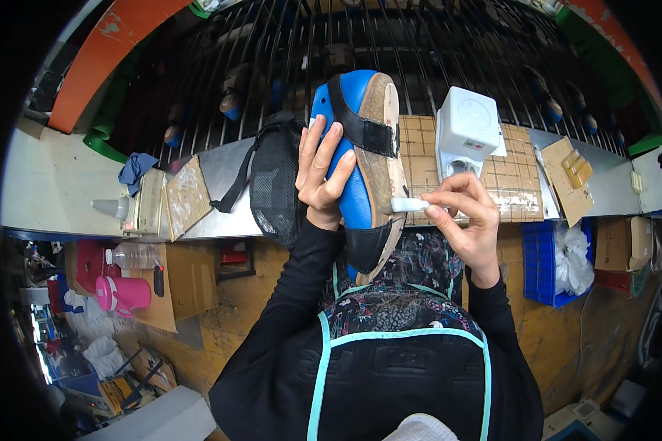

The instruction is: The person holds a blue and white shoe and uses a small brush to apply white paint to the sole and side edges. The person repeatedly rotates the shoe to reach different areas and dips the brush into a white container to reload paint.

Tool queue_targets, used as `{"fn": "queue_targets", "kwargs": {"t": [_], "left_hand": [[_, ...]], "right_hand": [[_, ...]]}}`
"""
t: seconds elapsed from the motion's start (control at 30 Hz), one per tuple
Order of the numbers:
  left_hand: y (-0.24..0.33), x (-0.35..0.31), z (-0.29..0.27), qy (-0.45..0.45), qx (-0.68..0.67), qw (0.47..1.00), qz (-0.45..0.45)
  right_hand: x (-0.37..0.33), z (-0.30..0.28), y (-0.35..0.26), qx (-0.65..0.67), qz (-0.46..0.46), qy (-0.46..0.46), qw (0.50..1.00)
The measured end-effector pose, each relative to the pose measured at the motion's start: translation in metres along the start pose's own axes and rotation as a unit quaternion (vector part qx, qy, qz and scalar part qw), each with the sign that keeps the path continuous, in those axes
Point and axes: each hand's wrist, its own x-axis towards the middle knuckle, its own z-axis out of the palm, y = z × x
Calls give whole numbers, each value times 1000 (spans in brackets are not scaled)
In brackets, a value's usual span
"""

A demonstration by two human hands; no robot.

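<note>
My left hand [324, 170] grips a blue and black sandal [357, 202] with a tan, cork-like sole, its fingers spread over the blue side. The sandal is tilted up, its sole edge turned to the right. Between thumb and fingers, my right hand [469, 220] pinches a small white brush [407, 204]. The brush's pale head meets the sole edge near the black end of the sandal. Beyond my right hand stands a white box-shaped container [469, 121] on a cardboard sheet [515, 173]. A black mesh article [273, 180] with a strap lies left of the sandal.
Dark rollers [272, 66] run along the far side, with several blue and tan pieces among them. A blue crate [541, 264] with clear plastic bags sits at the right. Lower left are a pink jug [129, 292] and a clear bottle [134, 256].
</note>
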Motion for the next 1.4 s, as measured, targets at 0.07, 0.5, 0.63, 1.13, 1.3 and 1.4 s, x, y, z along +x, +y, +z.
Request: {"fn": "queue_targets", "kwargs": {"t": [0.07, 0.5, 0.63, 1.13, 1.3, 1.4], "left_hand": [[-2, -1, 0, 4, 5, 1000, 1], [2, -12, 17, 46, 70, 995, -51], [7, -20, 20, 36, 87, 990, -101], [6, -26, 26, 30, 61, 990, -125], [3, -25, 24, 20, 63, 989, -135], [1, -24, 23, 7, 71, 986, -151]], "right_hand": [[-6, 6, 1, -2, -21, 25, 999], [-6, 23, 14, -7, 11, 171, 985], [-21, 20, 3, 77, 69, 109, 989], [-11, 24, -1, -15, 10, 132, 991], [-6, 27, 2, -80, -54, 161, 982], [-7, 26, 4, -50, -55, 133, 988]]}}
